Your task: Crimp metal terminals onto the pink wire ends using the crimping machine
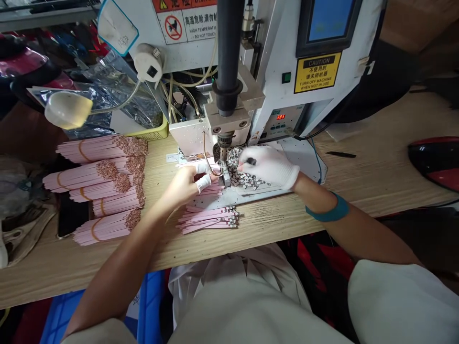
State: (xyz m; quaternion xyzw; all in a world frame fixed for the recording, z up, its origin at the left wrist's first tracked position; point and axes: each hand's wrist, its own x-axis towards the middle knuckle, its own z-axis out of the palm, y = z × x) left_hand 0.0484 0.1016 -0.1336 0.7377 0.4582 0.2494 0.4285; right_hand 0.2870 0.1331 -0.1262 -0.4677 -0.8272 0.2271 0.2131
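The left hand is at the machine, the gloved right hand over small parts; partly hidden, neither grip can be told. Yellow label: "CAUTION".

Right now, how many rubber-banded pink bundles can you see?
5 visible, left of the left hand: the farthest bundle, second bundle, third bundle, fourth bundle and nearest bundle; more may be hidden.

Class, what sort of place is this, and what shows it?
Probably a small factory workshop: a machine with a high-temperature warning sign, banded bundles of thin pink strands and a heap of tiny parts.
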